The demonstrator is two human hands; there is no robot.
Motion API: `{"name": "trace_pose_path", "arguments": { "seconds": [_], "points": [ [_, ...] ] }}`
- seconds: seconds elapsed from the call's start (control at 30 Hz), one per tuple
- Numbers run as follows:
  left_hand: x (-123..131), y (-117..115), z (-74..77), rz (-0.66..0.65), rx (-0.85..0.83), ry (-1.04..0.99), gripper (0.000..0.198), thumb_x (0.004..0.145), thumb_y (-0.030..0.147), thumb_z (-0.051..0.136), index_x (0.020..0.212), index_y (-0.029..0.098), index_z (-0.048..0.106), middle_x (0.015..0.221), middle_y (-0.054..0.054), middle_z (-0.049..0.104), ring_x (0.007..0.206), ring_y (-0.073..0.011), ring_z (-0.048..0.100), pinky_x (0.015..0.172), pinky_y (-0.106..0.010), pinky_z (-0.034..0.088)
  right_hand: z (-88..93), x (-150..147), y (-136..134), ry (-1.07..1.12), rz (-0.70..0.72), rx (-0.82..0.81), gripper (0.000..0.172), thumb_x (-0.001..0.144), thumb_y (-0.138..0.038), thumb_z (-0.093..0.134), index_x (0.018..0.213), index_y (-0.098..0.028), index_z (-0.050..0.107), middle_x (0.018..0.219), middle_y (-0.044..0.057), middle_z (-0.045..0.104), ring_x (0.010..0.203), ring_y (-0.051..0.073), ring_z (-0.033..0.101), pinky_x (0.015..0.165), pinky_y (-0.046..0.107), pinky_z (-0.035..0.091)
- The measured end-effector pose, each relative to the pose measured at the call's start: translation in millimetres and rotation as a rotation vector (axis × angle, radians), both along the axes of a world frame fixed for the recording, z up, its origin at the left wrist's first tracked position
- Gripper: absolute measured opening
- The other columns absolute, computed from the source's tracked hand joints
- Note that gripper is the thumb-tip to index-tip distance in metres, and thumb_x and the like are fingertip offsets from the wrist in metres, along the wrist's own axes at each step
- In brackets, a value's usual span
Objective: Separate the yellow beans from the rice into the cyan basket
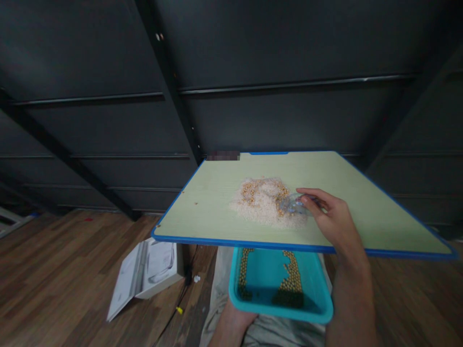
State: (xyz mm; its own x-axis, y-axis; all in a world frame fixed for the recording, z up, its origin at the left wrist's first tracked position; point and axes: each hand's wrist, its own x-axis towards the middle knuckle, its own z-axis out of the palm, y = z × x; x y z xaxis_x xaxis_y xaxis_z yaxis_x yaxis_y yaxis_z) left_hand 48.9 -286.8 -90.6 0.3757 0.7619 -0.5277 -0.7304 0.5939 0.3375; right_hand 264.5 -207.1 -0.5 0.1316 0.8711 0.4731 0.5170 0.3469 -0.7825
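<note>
My right hand is closed on a clear plastic cup, which lies tilted with its mouth against the right side of a pile of white rice grains. Yellowish soybeans are mixed into the top of the pile. Below the table's front edge, a turquoise tray rests over my lap, with more beans gathered along its left and right sides. My left hand reaches under the near side of the tray, its fingers hidden from view.
The pile lies on a pale green table with a blue edge. An open white box stands on the wooden floor at left, near a black cable. A dark panelled wall rises behind the table.
</note>
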Motion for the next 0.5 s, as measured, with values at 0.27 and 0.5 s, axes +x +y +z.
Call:
{"name": "trace_pose_path", "arguments": {
  "seconds": [0.27, 0.5],
  "points": [
    [-2.1, 0.1, -4.0, -0.013, 0.047, -0.032, 0.027, 0.080, 0.023, 0.055, 0.068, 0.031, 0.078, 0.087, 0.001, 0.082, 0.125, -0.0227, 0.059, 0.117, -0.046, 0.029, 4.6, -3.0, -4.1, 0.019, 0.037, -0.006, 0.021, 0.087, -0.029, 0.060, 0.101, -0.021, 0.073, 0.101, 0.007, 0.074, 0.089, 0.024, 0.067, 0.078, 0.040, 0.053],
    [0.3, -0.2, 12.9, 0.012, 0.059, 0.064, 0.007, 0.068, 0.032, 0.070, 0.067, 0.030, 0.077, 0.087, 0.000, 0.082, 0.126, -0.0282, 0.058, 0.115, -0.051, 0.035, 5.0, -4.3, -4.7, 0.011, 0.073, -0.006, 0.023, 0.087, -0.030, 0.059, 0.102, -0.021, 0.074, 0.103, 0.008, 0.074, 0.093, 0.024, 0.068, 0.081, 0.041, 0.054]
  ]
}}
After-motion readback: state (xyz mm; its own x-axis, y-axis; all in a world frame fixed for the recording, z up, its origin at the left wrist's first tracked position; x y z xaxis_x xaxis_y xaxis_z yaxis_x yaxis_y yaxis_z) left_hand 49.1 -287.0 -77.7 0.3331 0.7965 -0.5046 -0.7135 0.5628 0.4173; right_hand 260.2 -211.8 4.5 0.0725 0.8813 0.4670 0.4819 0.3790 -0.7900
